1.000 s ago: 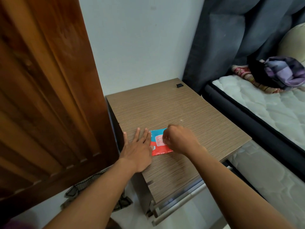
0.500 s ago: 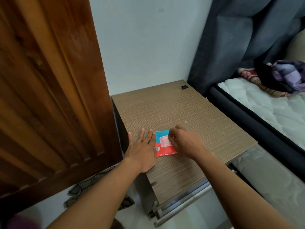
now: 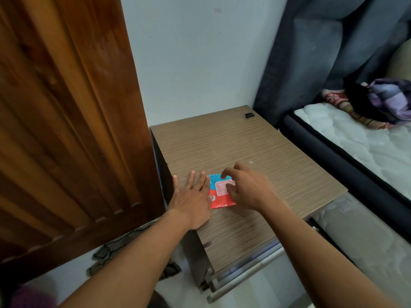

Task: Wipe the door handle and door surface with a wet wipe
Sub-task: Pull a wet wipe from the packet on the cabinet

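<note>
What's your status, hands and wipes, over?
Left hand flat on brown wood-grain cabinet top, beside red-and-blue wet wipe pack. Right hand curled over its pink flap, grip unclear. Brown wooden door untouched, nothing blocking.

1. A brown wood-grain laminate tabletop point(image 3: 222, 147) fills the centre.
2. A small black square object point(image 3: 249, 115) sits at its 1 o'clock corner.
3. A dark grey-blue curtain point(image 3: 311, 52) hangs at 1 o'clock.
4. A white quilted mattress point(image 3: 355, 138) lies at 3 o'clock, with a crumpled purple cloth point(image 3: 389, 96) on it.
5. A dark checked cloth point(image 3: 115, 247) lies on the floor at 7 o'clock.
</note>
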A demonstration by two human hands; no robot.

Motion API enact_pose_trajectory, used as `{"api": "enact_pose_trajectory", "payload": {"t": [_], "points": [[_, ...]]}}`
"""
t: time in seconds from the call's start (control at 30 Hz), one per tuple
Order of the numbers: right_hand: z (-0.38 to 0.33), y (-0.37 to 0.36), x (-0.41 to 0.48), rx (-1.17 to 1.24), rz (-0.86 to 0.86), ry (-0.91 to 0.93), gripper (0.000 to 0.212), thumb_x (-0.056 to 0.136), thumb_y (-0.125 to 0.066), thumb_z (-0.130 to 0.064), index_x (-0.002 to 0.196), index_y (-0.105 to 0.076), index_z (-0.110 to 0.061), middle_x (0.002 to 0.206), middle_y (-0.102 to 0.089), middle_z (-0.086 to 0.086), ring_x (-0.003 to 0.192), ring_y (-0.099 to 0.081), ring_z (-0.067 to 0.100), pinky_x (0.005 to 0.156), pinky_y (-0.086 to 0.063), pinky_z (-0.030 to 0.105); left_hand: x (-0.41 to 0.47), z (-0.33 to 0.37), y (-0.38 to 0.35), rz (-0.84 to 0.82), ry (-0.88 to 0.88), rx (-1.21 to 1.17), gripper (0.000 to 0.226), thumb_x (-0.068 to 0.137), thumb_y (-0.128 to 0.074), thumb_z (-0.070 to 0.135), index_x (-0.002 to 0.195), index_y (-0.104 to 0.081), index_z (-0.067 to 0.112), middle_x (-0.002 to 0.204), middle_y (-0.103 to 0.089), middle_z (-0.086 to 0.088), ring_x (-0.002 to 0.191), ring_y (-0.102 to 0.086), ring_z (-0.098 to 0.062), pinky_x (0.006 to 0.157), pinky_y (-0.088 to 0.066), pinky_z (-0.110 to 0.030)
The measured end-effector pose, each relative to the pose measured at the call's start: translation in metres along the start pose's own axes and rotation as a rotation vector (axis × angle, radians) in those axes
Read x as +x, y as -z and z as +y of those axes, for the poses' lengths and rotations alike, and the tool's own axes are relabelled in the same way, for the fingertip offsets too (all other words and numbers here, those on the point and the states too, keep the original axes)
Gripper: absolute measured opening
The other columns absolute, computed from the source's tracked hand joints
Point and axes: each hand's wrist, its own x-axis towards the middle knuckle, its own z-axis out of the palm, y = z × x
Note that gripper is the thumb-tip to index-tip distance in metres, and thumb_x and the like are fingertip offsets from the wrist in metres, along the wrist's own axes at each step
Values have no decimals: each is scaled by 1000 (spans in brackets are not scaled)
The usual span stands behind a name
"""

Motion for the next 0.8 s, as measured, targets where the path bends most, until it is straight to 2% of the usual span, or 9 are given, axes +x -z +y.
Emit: {"api": "enact_pose_trajectory", "payload": {"t": [0.1,0.2,0.3,0.53,0.7,0.8], "points": [[-2,3,4,-104,-37,20,22,90,-55,-32,110,-61,-29,110,-54,-1,92,-61,23,69,-53,40,0,0,0,3,2,1,67,105,-20,47,157,11,19,166,14,1,150,20,-25,116,10,-66],[0,1,3,-103,-21,30,17,92,-53,-32,106,-61,-25,108,-53,1,90,-61,25,66,-52,40,1,0,-1,2,4,-6,67,105,-21,48,157,11,19,166,14,1,150,21,-25,116,11,-66],[2,0,0,3,33,-25,17,93,-49,-34,104,-60,-27,105,-53,-2,88,-60,23,64,-46,34,1,0,-1,4,5,0,67,105,-21,48,157,11,19,166,14,1,150,20,-26,116,11,-66],[1,0,-1,283,152,-212,7,89,-51,-29,91,-57,-27,97,-56,-4,84,-56,16,71,-46,33,3,1,-2,13,14,19,66,104,-19,47,157,11,19,166,14,1,151,19,-26,114,16,-66],[3,1,3,454,213,-300,4,86,-55,-26,82,-58,-27,86,-58,-5,75,-55,12,54,-36,24,1,2,0,6,22,38,66,104,-19,47,156,11,19,166,15,1,150,20,-26,113,17,-67],[1,7,6,590,226,-345,6,85,-57,-21,80,-60,-23,75,-60,-4,66,-59,14,51,-40,28,0,3,2,0,21,34,67,105,-19,47,157,12,19,166,16,1,150,20,-26,113,18,-66]]}}
